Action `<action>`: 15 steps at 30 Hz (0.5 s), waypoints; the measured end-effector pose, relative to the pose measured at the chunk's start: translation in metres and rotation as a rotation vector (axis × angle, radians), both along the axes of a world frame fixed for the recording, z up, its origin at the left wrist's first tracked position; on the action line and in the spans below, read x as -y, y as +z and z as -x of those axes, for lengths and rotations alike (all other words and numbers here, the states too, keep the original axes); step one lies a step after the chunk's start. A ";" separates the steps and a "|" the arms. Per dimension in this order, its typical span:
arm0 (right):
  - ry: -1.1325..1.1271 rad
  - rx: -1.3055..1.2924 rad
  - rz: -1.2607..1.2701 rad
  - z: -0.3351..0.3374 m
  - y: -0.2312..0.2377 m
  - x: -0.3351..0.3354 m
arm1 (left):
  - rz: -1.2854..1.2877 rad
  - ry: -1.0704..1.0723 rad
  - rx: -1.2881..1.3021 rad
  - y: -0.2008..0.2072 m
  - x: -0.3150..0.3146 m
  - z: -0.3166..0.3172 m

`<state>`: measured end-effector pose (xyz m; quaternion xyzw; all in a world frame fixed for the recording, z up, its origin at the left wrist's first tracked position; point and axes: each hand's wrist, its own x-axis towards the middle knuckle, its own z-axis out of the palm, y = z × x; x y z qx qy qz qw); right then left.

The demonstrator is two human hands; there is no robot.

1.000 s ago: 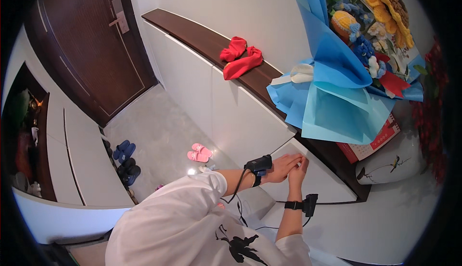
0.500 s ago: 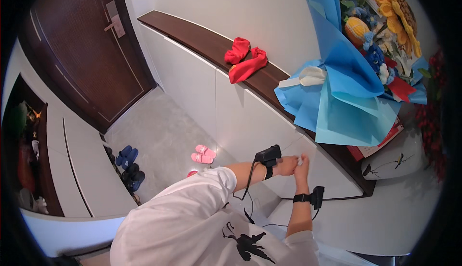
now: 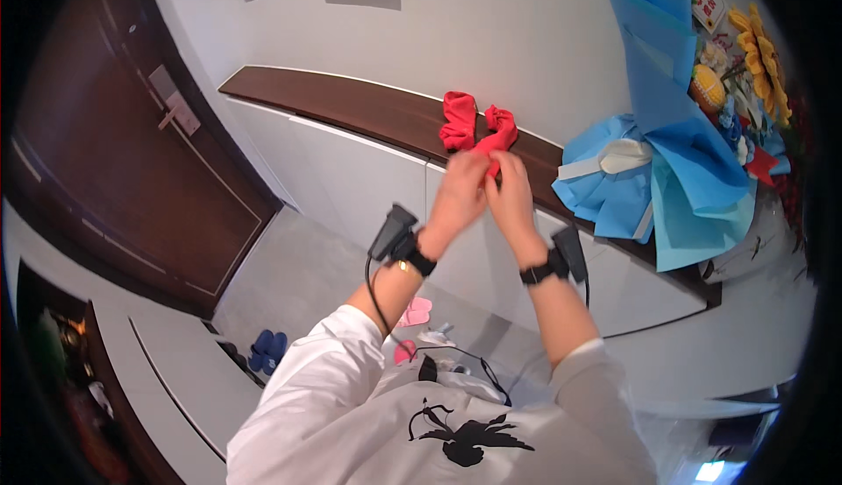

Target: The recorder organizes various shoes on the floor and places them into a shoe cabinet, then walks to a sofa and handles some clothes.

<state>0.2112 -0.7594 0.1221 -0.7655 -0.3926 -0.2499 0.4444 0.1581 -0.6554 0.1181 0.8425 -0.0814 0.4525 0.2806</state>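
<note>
We face a long cabinet (image 3: 333,156) with a dark top, a brown door (image 3: 96,143) off to the left and a blue bouquet (image 3: 675,125) to the right. Our left hand (image 3: 458,194) and right hand (image 3: 511,194) come close together at the nearer red cloth (image 3: 499,130) on that top, beside the other red cloth (image 3: 458,123). Blur hides the fingertips, so we cannot tell whether either hand grips. We judge the step to be taking hold; the next move calls for a sure pinch.
</note>
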 end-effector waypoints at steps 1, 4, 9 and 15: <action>-0.032 -0.008 -0.006 -0.005 0.003 -0.011 | 0.007 0.095 0.008 0.000 -0.017 -0.016; -0.295 -0.142 0.489 -0.023 -0.014 -0.033 | -0.055 0.133 -0.082 -0.032 -0.056 -0.044; -0.052 -0.528 -0.181 0.007 -0.042 -0.041 | 0.126 -0.108 -0.294 -0.052 -0.063 -0.036; -0.270 -0.745 -0.285 0.159 -0.129 0.066 | 0.047 -0.411 -0.668 -0.117 0.022 0.101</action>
